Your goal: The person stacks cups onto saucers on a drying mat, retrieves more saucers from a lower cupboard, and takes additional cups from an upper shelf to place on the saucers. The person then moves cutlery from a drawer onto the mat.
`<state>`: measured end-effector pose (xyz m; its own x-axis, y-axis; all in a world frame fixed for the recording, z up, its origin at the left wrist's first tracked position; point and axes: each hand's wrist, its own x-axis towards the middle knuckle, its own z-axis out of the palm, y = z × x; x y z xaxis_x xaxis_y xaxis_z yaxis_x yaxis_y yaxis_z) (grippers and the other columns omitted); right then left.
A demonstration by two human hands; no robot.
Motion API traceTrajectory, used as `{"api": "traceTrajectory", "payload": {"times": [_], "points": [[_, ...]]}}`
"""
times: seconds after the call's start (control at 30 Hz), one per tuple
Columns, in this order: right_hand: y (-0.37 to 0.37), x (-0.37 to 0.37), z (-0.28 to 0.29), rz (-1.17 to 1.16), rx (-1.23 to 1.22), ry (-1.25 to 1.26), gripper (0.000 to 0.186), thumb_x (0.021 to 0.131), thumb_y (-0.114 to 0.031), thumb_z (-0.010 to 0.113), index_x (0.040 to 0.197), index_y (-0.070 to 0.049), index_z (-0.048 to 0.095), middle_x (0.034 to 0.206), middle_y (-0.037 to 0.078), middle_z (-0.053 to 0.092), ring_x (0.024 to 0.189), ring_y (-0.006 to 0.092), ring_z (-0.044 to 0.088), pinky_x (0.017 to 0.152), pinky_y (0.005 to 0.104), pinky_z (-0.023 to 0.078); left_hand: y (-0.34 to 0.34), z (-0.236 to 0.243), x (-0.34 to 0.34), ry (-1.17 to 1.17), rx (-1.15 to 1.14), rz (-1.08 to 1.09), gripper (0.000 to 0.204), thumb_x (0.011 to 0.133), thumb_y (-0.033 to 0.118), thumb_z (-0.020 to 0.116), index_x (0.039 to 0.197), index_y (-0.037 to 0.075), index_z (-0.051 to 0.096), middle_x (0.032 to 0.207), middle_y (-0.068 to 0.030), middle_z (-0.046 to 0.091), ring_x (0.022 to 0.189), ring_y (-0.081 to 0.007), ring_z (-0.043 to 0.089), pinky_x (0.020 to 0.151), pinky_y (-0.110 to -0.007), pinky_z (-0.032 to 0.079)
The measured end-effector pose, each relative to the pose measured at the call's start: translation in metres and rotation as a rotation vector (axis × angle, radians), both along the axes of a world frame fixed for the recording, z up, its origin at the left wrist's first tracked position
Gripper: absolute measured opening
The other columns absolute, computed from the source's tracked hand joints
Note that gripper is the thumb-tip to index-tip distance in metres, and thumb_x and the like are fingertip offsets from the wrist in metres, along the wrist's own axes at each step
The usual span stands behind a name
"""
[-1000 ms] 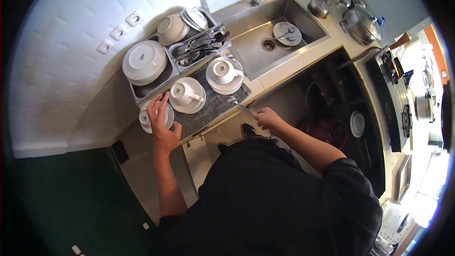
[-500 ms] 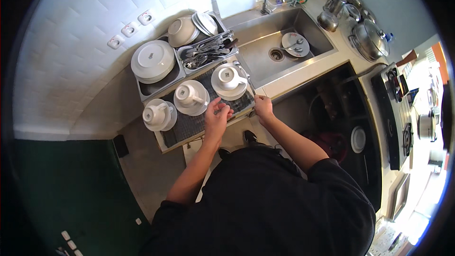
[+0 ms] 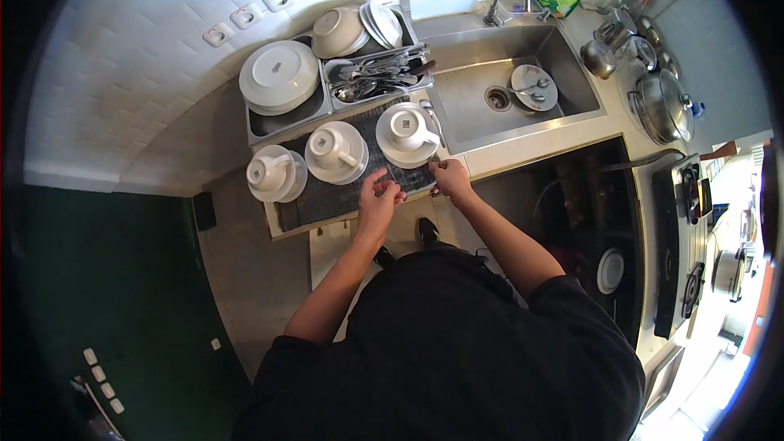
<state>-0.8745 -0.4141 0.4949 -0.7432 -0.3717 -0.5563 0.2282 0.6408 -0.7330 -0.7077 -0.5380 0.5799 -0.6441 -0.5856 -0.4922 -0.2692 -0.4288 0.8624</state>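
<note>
Tiled white wall (image 3: 155,90) backs a countertop on which a dark woven mat (image 3: 318,206) runs along the front edge. At the mat's left end sits the leftmost cup (image 3: 267,172), upside down on its saucer (image 3: 292,189); behind it, a stack of plates (image 3: 276,65) lies in a metal tray. Next along the mat comes the middle cup (image 3: 327,143), likewise inverted, probably because resting on the rim keeps it steady.

By the front edge, between the middle and right cups, hovers the left hand (image 3: 377,208), fingers loosely curled and apart, gripping nothing visible. The right cup (image 3: 404,124) stands inverted near the mat's right edge, a spoon (image 3: 434,118) beside it. At the mat's front right corner, the right hand (image 3: 452,177) has its fingertips pinched together, perhaps for a fine hold; whether they grasp the mat or something small, I cannot tell. Farther right, the sink (image 3: 482,132) holds a small plate (image 3: 520,82).

Compared with one second ago, the left hand has left the leftmost cup, and the spoon then plain in the right hand no longer shows there. All three cups keep their places.
</note>
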Motion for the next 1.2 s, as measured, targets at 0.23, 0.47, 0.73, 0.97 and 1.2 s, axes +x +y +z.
{"api": "traceTrajectory", "payload": {"times": [0.23,0.47,0.73,0.97,1.2], "points": [[0.003,-0.006,-0.001,0.061,0.009,-0.028,0.040,0.096,-0.039,0.069,0.108,-0.002,0.079,0.070,0.012,0.074,0.057,0.0212,0.070,0.057,0.0381,0.055,0.005,-0.005,0.005,0.017,0.000,0.101,0.050,0.099,0.005,0.063,0.147,0.003,0.050,0.114,-0.0105,0.060,0.092,-0.0196,0.070,0.082,-0.031,0.058],[0.006,-0.013,-0.006,0.102,-0.029,-0.047,0.041,0.096,-0.040,0.068,0.101,0.000,0.079,0.066,0.011,0.070,0.056,0.0208,0.068,0.056,0.0368,0.054,0.008,-0.017,0.014,0.045,-0.005,0.165,0.051,0.097,0.003,0.064,0.145,0.002,0.050,0.115,-0.0101,0.057,0.086,-0.0171,0.070,0.077,-0.028,0.058],[0.006,-0.018,-0.002,0.161,-0.027,-0.047,0.044,0.096,-0.042,0.070,0.101,0.001,0.079,0.068,0.012,0.072,0.057,0.0203,0.070,0.057,0.0360,0.055,0.016,-0.029,0.019,0.021,0.002,0.202,0.048,0.099,0.001,0.062,0.145,0.001,0.049,0.114,-0.0097,0.059,0.088,-0.0165,0.069,0.079,-0.028,0.058],[0.004,-0.024,-0.001,0.162,-0.039,-0.064,0.041,0.093,-0.040,0.072,0.094,0.001,0.076,0.070,0.012,0.073,0.061,0.0202,0.073,0.061,0.0359,0.057,0.002,-0.029,-0.029,0.082,-0.061,0.090,0.046,0.101,0.002,0.061,0.145,-0.001,0.047,0.112,-0.0107,0.063,0.087,-0.0183,0.073,0.074,-0.028,0.059],[0.009,-0.020,0.006,0.215,-0.109,-0.040,0.041,0.094,-0.038,0.072,0.101,0.003,0.075,0.083,0.015,0.077,0.065,0.0208,0.077,0.065,0.0352,0.059,-0.010,-0.055,-0.051,-0.097,-0.240,0.002,0.040,0.101,0.012,0.066,0.136,-0.003,0.053,0.105,-0.0137,0.071,0.078,-0.0196,0.075,0.067,-0.030,0.060]]}}
